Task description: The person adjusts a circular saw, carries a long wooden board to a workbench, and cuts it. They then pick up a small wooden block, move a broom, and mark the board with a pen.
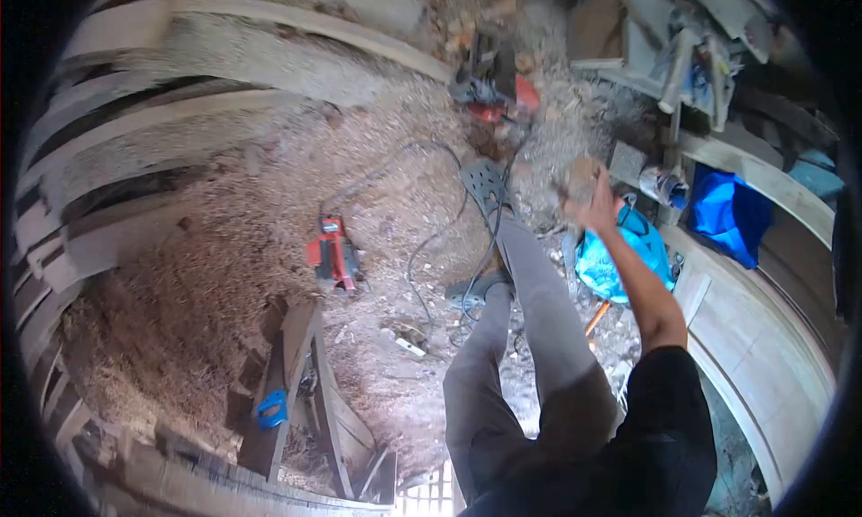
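My right hand (600, 212) reaches out to the right of my legs, its fingers around a tan, block-like piece (582, 178) that is smeared by motion. Just below that hand lies a light-blue plastic bag (620, 261). An orange handle (597, 318) sticks out beneath the bag. To the right of the hand are a grey block (627, 162) and a shiny metallic container (663, 188). My left hand is out of the picture.
A red power tool (336, 255) lies on the shaving-covered floor, near a looping black cord (411, 266). Another red-and-black machine (489, 91) stands beyond my feet. A blue-handled saw (272, 409) rests at a timber frame (296, 355). Long planks (162, 127) line the left; a blue bag (732, 214) hangs right.
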`<state>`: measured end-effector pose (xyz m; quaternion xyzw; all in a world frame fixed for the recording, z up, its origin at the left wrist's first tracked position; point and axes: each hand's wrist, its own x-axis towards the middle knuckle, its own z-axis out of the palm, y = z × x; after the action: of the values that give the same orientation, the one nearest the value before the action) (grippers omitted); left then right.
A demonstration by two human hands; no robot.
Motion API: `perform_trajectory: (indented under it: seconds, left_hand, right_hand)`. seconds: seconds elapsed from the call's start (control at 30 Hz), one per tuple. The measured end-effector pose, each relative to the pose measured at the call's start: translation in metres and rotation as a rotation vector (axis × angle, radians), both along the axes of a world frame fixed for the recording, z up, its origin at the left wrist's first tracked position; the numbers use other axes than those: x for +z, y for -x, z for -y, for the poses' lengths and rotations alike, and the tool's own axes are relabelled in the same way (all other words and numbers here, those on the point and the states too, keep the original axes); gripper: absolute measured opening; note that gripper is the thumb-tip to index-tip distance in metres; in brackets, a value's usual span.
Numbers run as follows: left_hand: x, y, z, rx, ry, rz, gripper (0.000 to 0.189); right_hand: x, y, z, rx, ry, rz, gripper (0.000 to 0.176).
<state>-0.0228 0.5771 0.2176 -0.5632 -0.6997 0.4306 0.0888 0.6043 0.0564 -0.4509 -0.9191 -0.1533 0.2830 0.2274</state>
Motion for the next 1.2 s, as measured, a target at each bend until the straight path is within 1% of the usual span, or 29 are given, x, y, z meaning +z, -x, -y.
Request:
perform_trajectory:
  seconds: [0.07,0.1,0.13,0.17,0.2,0.23,0.27,0.33,0.37,0.43,0.5,0.53,0.57,0.6,0.63,0.67,0.73,0.77,0.83,0.9,0.93,0.97,1.0,1.03,1.07,1.1,1.13,1.17,1.2]
  left_hand:
    - [0.018,0.027,0.005,0.013,0.019,0.013,0.074]
    - [0.030,0.038,0.008,0.008,0.041,0.016,0.075]
    - [0.038,0.059,0.006,-0.148,-0.022,0.099,0.077]
    - [0.028,0.098,0.000,-0.302,-0.103,0.188,0.091]
    - [0.023,0.127,-0.004,-0.434,-0.175,0.505,0.095]
    - [0.024,0.099,0.006,-0.307,-0.182,0.618,0.098]
    - [0.022,0.101,0.007,-0.430,-0.186,0.660,0.102]
    - [0.019,0.114,0.014,-0.421,-0.223,0.700,0.110]
    - [0.013,0.120,0.020,-0.453,-0.305,0.700,0.113]
    - [0.008,0.118,0.045,-0.450,-0.463,0.687,0.116]
    - [0.004,0.108,0.088,-0.530,-0.657,0.833,0.119]
    - [0.008,0.096,0.111,-0.630,-0.705,0.895,0.119]
    - [0.010,0.082,0.142,-0.726,-0.745,0.947,0.120]
    - [0.016,0.061,0.181,-0.615,-0.737,1.010,0.121]
    - [0.023,0.040,0.216,-0.506,-0.736,1.075,0.122]
    - [0.010,0.039,0.243,-0.454,-0.753,1.095,0.123]
    - [-0.018,0.038,0.292,-0.361,-0.813,1.098,0.124]
    - [-0.025,0.035,0.316,-0.304,-0.815,1.169,0.126]
    - [-0.036,0.023,0.346,-0.215,-0.862,1.222,0.127]
    - [-0.040,0.012,0.377,-0.126,-0.920,1.377,0.122]
    - [-0.040,0.001,0.390,-0.077,-0.974,1.334,0.122]
    - [-0.038,-0.014,0.401,0.348,-0.786,1.660,0.104]
    - [-0.035,-0.029,0.405,0.615,-0.736,1.935,0.099]
    - [-0.026,-0.046,0.405,0.793,-0.684,2.208,0.094]
    - [-0.016,-0.062,0.405,0.943,-0.632,2.453,0.091]
    - [-0.009,-0.073,0.407,1.123,-0.571,2.668,0.087]
    - [-0.008,-0.081,0.409,1.347,-0.509,2.814,0.085]
    - [-0.017,-0.079,0.412,1.703,-0.259,2.882,0.091]
    - [-0.039,-0.085,0.421,1.638,-0.415,2.930,0.088]
  right_hand:
    - [0.083,0.015,-0.029,-0.002,-0.112,0.087,0.117]
    - [0.133,0.023,-0.049,-0.029,-0.283,0.068,0.112]
    - [0.181,0.034,-0.064,-0.042,-0.457,0.038,0.107]
    - [0.220,0.046,-0.074,-0.011,-0.506,0.061,0.107]
    - [0.257,0.057,-0.084,-0.067,-0.736,-0.089,0.104]
    - [0.294,0.068,-0.091,-0.111,-0.948,-0.267,0.102]
    - [0.334,0.075,-0.097,-0.057,-0.976,-0.265,0.102]
    - [0.407,0.094,-0.099,-0.056,-1.031,-0.552,0.096]
    - [0.437,0.105,-0.099,-0.041,-1.040,-0.650,0.095]
    - [0.466,0.117,-0.102,-0.155,-1.236,-1.002,0.085]
    - [0.526,0.130,-0.130,-0.138,-1.332,-1.200,0.080]
    - [0.588,0.150,-0.146,-0.144,-1.406,-1.407,0.083]
    - [0.628,0.170,-0.156,-0.162,-1.451,-1.624,0.088]
    - [0.642,0.187,-0.162,-0.116,-1.414,-1.650,0.088]
    - [0.653,0.198,-0.171,-0.100,-1.418,-1.879,0.092]
    - [0.663,0.208,-0.179,-0.090,-1.400,-2.115,0.096]
    - [0.689,0.228,-0.192,-0.004,-1.328,-2.156,0.098]
    - [0.699,0.237,-0.196,0.031,-1.307,-2.169,0.101]
    - [0.703,0.250,-0.208,0.074,-1.227,-2.252,0.102]
    - [0.707,0.261,-0.216,0.120,-1.157,-2.249,0.101]
    - [0.706,0.266,-0.220,0.165,-1.117,-2.266,0.098]
    - [0.702,0.269,-0.223,0.240,-1.071,-2.194,0.095]
    - [0.696,0.276,-0.228,0.350,-1.010,-2.146,0.092]
    - [0.684,0.287,-0.232,0.493,-0.998,-1.971,0.087]
    - [0.636,0.292,-0.243,0.637,-1.017,-1.776,0.079]
    - [0.576,0.287,-0.259,0.532,-0.799,-1.654,0.071]
    - [0.583,0.300,-0.253,0.860,-0.666,-1.465,0.078]
    - [0.594,0.321,-0.244,1.114,-0.521,-1.282,0.084]
    - [0.600,0.341,-0.237,1.378,-0.394,-1.083,0.091]
